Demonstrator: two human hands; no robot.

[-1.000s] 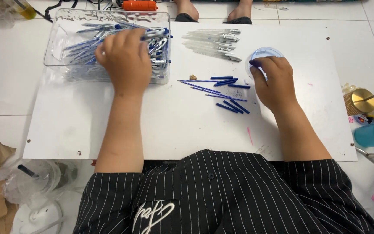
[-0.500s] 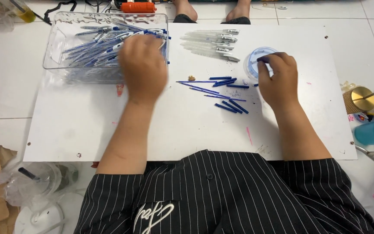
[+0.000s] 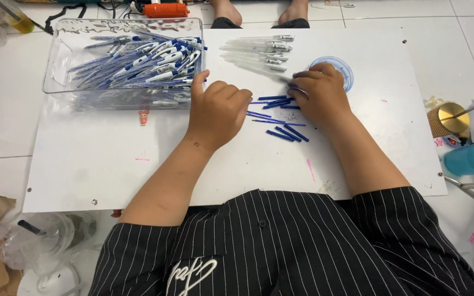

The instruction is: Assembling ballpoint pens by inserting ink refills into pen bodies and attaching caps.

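White board serves as the desk [image 3: 111,164], on which a clear plastic bin [image 3: 56,66] of blue-and-white pens is set at the upper left. The left hand [image 3: 218,112] is rested just beside the bin, fingers curled together. The right hand [image 3: 319,98] is laid over scattered blue refills [image 3: 286,133], fingers pressed onto them; whether one is pinched cannot be told.

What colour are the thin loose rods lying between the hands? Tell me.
Dark blue rods, clearest in the head view.

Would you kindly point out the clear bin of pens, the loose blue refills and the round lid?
clear bin [image 3: 56,60]: head view, left wall.
blue refills [image 3: 287,133]: head view, lower pair.
round lid [image 3: 345,71]: head view, right rim.
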